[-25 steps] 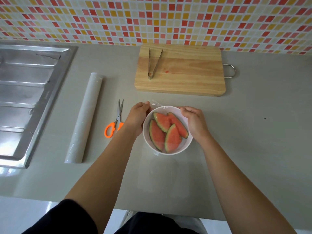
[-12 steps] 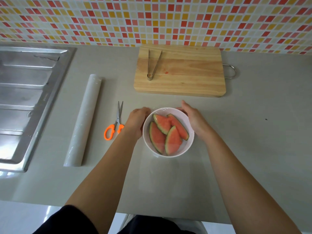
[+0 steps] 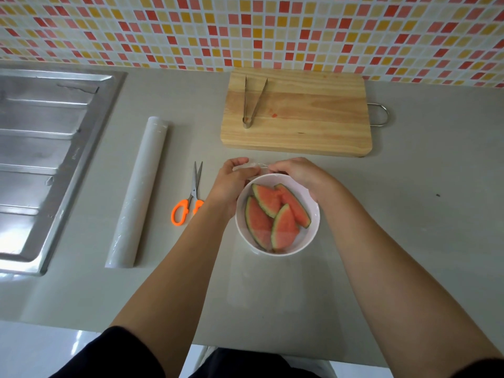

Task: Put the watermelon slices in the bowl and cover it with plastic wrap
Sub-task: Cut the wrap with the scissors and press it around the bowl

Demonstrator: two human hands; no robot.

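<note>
Clear thin plastic wrap sheet (image 3: 249,167): likely light, limp, clingy, tear-prone; best taken along far edge. Left hand (image 3: 231,182), right hand (image 3: 297,173): both pinching that edge behind round white bowl (image 3: 312,233).

Four watermelon slices (image 3: 285,227), one bowl (image 3: 307,238), one wrap roll (image 3: 139,186), one scissors (image 3: 191,196), one tongs (image 3: 252,105), one cutting board (image 3: 313,124).

4 watermelon slices (image 3: 283,227) lie in the bowl (image 3: 309,237) on the counter (image 3: 409,214), with plastic wrap (image 3: 272,285) spread just before it. Behind the bowl sits the cutting board (image 3: 313,132), with tongs (image 3: 252,105) on it. Scissors (image 3: 194,190) lie left of the bowl, the roll (image 3: 139,186) further left, and the sink (image 3: 41,159) beyond.
</note>
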